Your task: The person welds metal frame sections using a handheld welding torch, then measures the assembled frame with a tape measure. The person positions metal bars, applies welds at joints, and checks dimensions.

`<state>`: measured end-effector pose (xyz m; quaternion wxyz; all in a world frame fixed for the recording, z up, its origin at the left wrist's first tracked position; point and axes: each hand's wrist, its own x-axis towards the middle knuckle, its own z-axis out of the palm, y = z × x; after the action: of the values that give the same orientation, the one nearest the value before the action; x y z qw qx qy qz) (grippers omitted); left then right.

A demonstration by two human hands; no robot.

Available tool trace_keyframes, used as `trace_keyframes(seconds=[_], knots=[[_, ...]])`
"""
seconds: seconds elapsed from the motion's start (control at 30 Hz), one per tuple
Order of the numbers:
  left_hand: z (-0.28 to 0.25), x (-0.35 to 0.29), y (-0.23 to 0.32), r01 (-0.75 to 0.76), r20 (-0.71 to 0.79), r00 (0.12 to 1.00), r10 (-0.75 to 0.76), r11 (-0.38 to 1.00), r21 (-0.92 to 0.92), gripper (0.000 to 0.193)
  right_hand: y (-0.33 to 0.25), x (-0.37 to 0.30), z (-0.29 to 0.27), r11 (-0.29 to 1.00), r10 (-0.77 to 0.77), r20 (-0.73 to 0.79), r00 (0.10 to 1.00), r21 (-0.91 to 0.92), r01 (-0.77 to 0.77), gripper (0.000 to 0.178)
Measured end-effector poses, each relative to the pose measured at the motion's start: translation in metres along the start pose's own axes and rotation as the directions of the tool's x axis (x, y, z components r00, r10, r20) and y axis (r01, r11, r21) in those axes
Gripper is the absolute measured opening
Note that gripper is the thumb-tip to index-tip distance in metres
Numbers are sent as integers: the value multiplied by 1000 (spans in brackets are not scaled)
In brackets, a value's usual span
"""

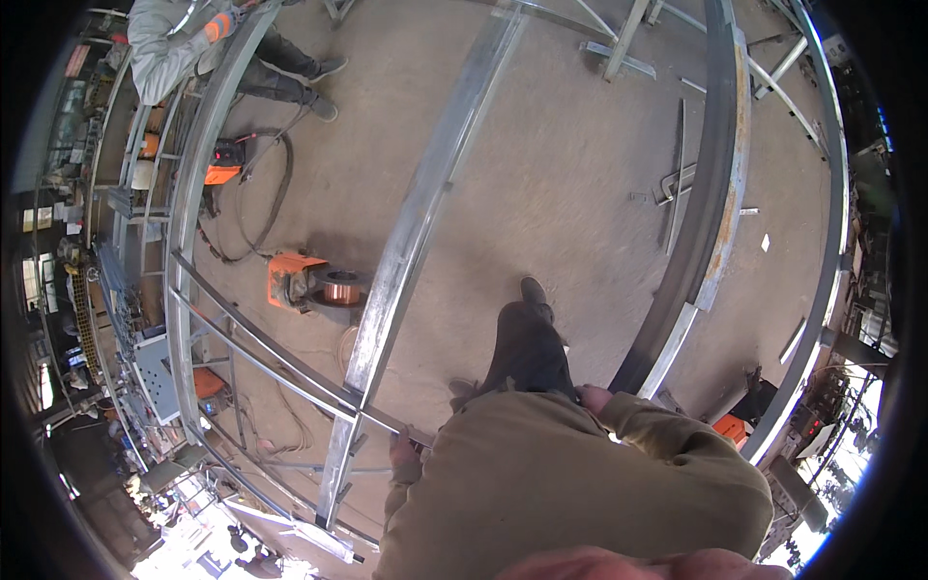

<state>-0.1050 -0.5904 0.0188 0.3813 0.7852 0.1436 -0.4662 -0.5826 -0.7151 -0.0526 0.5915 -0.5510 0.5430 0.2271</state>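
Note:
My left hand (403, 449) is low and left of my body, fingers closed at the end of a thin metal bar (383, 420). This bar crosses a long silvery steel beam (416, 227) that slants up and away from me. Part of the left hand is hidden by my sleeve and the bar. On the other side, my right hand (593, 397) is beside my hip, against my dark trousers. Its fingers are mostly hidden, so what they do does not show. A dark curved beam (681, 253) runs just right of that hand.
An orange wire feeder (292, 280) with a copper wire spool (342, 287) stands left of the silvery beam. Cables (282, 193) loop over the floor. Loose metal rods (679, 184) lie at right. Far left, a person in grey (172, 53) wears an orange-and-grey glove.

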Motion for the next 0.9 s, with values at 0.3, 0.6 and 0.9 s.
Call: trace_keyframes(seconds=[0.3, 0.6, 0.9], knots=[[5, 0, -2, -83, -16, 996, 84, 994, 73, 49, 66, -2, 8, 939, -314, 414, 854, 5, 343, 44], [-22, 47, -15, 38, 128, 990, -62, 982, 185, 55, 53, -58, 97, 881, 250, 177, 952, 367, -299, 48], [-59, 78, -66, -15, 220, 975, -37, 973, 231, 59, 53, -90, 62, 989, 98, 218, 971, 88, -120, 46]])
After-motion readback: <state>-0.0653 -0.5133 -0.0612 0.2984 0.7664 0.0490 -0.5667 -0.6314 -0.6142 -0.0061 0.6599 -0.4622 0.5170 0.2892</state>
